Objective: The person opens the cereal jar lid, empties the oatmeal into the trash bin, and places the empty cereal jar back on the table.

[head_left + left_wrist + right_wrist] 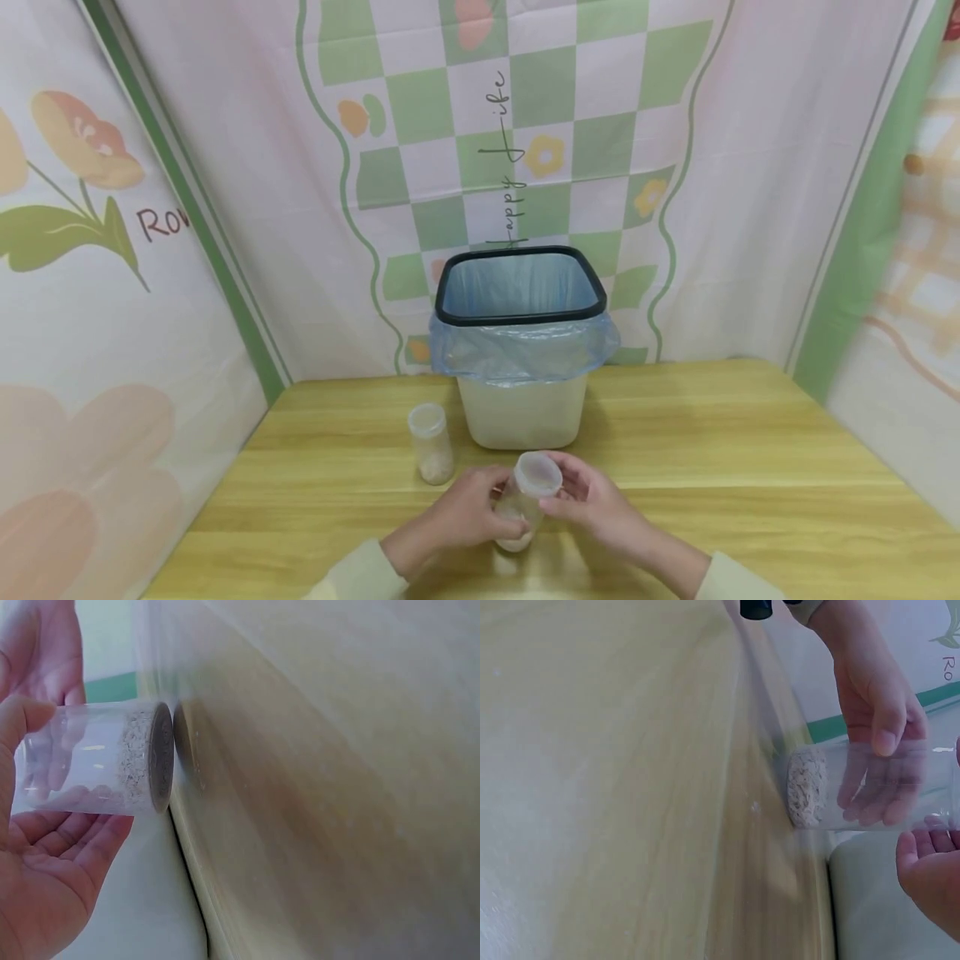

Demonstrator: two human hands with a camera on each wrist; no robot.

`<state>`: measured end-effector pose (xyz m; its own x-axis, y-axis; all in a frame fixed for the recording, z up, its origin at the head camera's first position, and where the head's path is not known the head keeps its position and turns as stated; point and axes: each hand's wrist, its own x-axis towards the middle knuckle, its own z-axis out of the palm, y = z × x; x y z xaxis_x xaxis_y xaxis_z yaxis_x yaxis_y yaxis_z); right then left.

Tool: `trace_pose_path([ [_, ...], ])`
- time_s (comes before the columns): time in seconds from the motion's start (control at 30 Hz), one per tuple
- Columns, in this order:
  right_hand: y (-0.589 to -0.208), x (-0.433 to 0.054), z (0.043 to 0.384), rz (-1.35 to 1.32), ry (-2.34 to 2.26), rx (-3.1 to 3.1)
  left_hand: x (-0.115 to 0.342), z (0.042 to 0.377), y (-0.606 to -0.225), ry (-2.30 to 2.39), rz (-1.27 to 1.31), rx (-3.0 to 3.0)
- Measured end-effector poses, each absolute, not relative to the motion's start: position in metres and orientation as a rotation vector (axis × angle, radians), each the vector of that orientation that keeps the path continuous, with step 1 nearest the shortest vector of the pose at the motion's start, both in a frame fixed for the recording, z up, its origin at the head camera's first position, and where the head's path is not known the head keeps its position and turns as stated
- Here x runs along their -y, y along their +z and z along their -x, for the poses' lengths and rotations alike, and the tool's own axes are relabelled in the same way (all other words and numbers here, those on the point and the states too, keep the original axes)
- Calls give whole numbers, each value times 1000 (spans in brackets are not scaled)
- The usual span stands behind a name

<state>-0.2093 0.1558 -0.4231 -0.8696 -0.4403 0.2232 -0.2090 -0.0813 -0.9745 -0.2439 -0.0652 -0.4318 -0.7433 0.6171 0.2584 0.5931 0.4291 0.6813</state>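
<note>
A clear plastic jar (519, 503) with a whitish lid (538, 473) is held between both hands, tilted a little in the head view. My left hand (471, 505) grips its body, thumb in front and fingers behind. At the top, my right hand (596, 506) holds the lid's rim between thumb and fingers. Pale flaky bits (807, 787) lie in the bottom of the jar. In the left wrist view, a narrow gap separates the jar's base (162, 757) from the tabletop. A similar lidded jar (431, 446) stands upright, left of and behind my hands.
Behind the jars stands a pale bin (522, 414) with a black rim (521, 319) and a blue translucent bag (517, 350) folded over its edge. The wood-grain table (697, 450) meets printed curtains (247, 100) at the back and sides.
</note>
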Motion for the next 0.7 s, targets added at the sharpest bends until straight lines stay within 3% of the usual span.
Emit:
trace_pose_path([
  [0.27, -423, -155, 209, 723, -2054, -2010, 65, 245, -433, 1216, -1132, -2634],
  [0.7, -412, -119, 182, 38, -2308, -2252, 56, 232, -436, 1175, -1117, -2867],
])
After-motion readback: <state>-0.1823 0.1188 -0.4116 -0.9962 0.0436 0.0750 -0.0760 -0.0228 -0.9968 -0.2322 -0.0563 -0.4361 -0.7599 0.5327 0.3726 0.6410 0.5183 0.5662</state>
